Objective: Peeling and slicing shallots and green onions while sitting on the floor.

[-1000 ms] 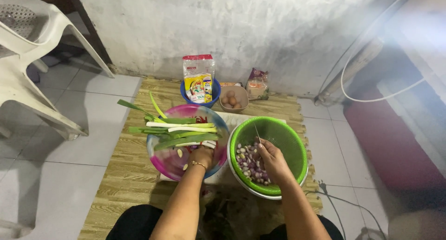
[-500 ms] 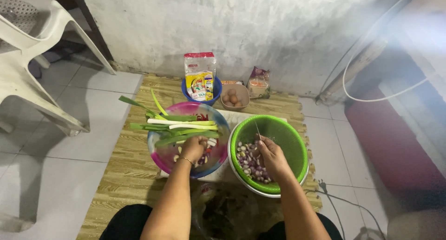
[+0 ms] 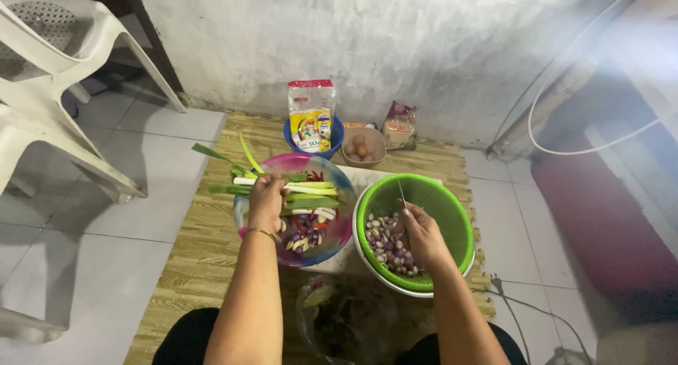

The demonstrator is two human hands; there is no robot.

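Note:
My left hand point(image 3: 266, 199) lies on the green leek stalks point(image 3: 296, 189) stretched across a pink and blue bowl point(image 3: 337, 227), fingers curled over them. Chilies and garlic cloves show in that bowl beneath the stalks. My right hand point(image 3: 418, 231) is inside the green bowl point(image 3: 445, 202), over a heap of small shallots and garlic point(image 3: 386, 242), and grips a thin knife point(image 3: 401, 192) whose blade points up and away.
A blue bowl holding a snack packet point(image 3: 311, 121), a small bowl of eggs point(image 3: 362, 147) and a little pouch point(image 3: 399, 125) stand near the wall. White plastic chairs point(image 3: 49, 89) are at left. A bamboo mat point(image 3: 191, 252) covers the tiles; a clear plastic bag point(image 3: 339, 319) lies by my knees.
My left hand moved up from the near part of the pink bowl onto the leek stalks. My right hand stayed in the green bowl, shifting slightly.

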